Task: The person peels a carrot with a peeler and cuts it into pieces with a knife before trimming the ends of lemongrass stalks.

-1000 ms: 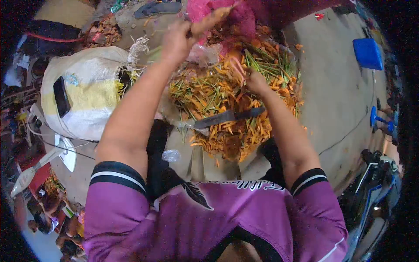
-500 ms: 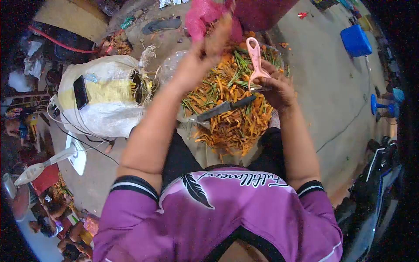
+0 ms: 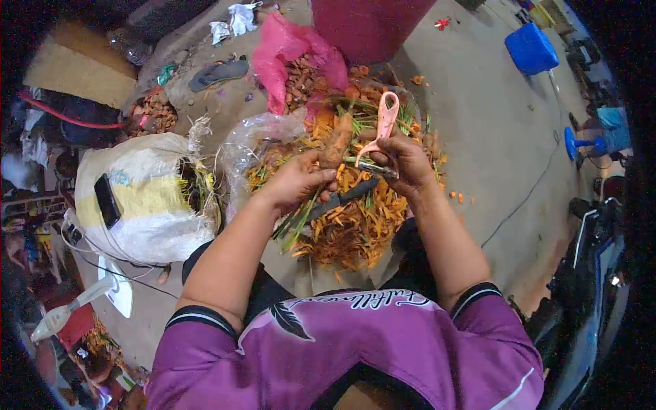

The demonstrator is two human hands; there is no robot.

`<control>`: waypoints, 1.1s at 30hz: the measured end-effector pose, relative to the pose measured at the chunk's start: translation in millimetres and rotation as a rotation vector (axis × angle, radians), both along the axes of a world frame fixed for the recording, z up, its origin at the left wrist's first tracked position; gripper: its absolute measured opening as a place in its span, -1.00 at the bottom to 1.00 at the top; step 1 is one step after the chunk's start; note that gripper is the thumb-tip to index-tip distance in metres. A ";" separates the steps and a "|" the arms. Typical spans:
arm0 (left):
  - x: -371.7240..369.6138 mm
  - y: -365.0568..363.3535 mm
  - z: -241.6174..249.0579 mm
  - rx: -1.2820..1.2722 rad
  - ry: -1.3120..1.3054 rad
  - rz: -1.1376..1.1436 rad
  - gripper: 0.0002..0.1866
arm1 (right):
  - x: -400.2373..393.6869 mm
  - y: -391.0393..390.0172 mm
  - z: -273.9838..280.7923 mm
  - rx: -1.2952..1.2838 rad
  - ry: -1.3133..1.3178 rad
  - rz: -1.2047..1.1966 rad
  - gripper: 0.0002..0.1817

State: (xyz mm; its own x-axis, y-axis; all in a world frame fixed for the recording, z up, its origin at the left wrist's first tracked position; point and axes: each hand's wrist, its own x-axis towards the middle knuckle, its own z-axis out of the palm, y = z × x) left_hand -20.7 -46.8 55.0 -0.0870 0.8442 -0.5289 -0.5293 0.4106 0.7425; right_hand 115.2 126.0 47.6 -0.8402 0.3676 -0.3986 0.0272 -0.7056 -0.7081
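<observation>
My left hand (image 3: 298,182) is closed around a carrot (image 3: 337,141) with dirt on its skin, its green stems (image 3: 295,227) hanging toward me. Facing it, my right hand (image 3: 408,164) grips a pink peeler (image 3: 387,117), the handle pointing up and the blade end near the carrot. Below both hands lies a heap of orange peelings (image 3: 352,239) mixed with green stalks. A dark-handled knife (image 3: 361,189) rests on the heap, partly hidden by my left hand and the stems.
Beyond the heap are a pink bag (image 3: 273,58) of unpeeled carrots and a large red container (image 3: 365,27). On the left, a phone (image 3: 107,201) lies on a white-and-yellow sack (image 3: 147,236). A slipper (image 3: 219,74) and a blue jerrycan (image 3: 531,49) are on the floor.
My left hand has come back from near the pink bag and now holds a carrot in front of me. My right hand still holds the peeler; the view has shifted.
</observation>
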 end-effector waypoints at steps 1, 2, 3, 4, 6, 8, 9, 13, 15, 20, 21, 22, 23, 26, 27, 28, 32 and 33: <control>0.9 1.9 -3.8 0.010 0.069 0.012 -0.63 | 0.0 5.8 -3.1 0.011 0.059 0.030 -0.70; 1.4 3.2 -7.5 0.020 0.140 0.026 -0.63 | -0.4 9.2 -4.8 0.022 0.121 0.060 -0.72; 1.6 4.6 -12.7 0.028 0.130 0.045 -0.66 | 1.3 14.1 -2.7 -0.094 0.079 0.004 -0.76; 2.1 5.8 -17.8 0.036 0.121 0.063 -0.68 | 0.3 14.1 2.5 -0.134 0.019 -0.055 -0.74; 2.4 6.6 -23.1 0.014 0.118 0.083 -0.71 | -1.9 11.9 8.3 -0.215 -0.100 -0.172 -0.68; 2.3 7.4 -18.5 -0.044 0.129 0.088 -0.72 | -4.8 9.8 7.6 -0.139 -0.087 -0.140 -0.70; 1.0 8.7 -16.3 -0.030 0.116 0.055 -0.73 | -5.9 10.3 6.9 -0.072 -0.143 -0.114 -0.70; -3.3 11.2 -26.1 0.015 0.092 -0.025 -0.68 | -3.8 14.8 -2.1 -0.008 -0.197 -0.008 -0.73; -1.2 9.6 -34.5 0.012 0.041 -0.003 -0.67 | -2.9 13.6 -3.2 0.055 -0.226 0.002 -0.74; 2.0 10.4 -19.0 0.029 -0.003 -0.058 -0.70 | -5.4 6.2 -5.1 0.331 -0.182 0.123 -0.76; 2.6 10.0 -15.0 0.022 -0.049 -0.057 -0.69 | -5.5 1.3 -4.0 0.318 -0.094 0.151 -0.76; 4.1 8.7 -9.7 0.013 -0.096 -0.057 -0.68 | -6.4 -4.2 -3.0 0.343 -0.106 0.161 -0.77; 4.6 7.9 -7.0 0.005 -0.142 -0.057 -0.68 | -7.8 -9.0 -2.4 0.368 -0.117 0.170 -0.78; 3.9 3.9 -17.4 -0.072 -0.233 -0.117 -0.66 | -10.1 -17.6 -1.5 0.329 -0.138 0.165 -0.82; 3.5 2.7 -18.8 -0.074 -0.227 -0.139 -0.65 | -8.0 -14.4 -8.9 0.296 -0.177 0.166 -0.82; 1.9 2.6 -19.6 -0.075 -0.218 -0.161 -0.63 | -7.0 -9.2 -15.0 0.264 -0.214 0.168 -0.82; 3.4 1.6 -31.5 0.008 -0.015 -0.224 -0.66 | -6.2 11.5 -23.6 0.196 -0.291 0.007 -0.83; 4.8 0.2 -34.7 0.026 0.030 -0.225 -0.67 | -2.8 28.2 -37.9 0.257 -0.245 -0.120 -0.86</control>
State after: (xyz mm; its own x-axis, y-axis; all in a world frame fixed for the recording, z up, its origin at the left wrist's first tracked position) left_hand -15.9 -46.6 20.3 0.0894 0.8576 -0.5066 -0.4041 0.4961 0.7685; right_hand 112.4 154.2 9.7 -0.6763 0.5719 -0.4643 0.1456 -0.5140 -0.8453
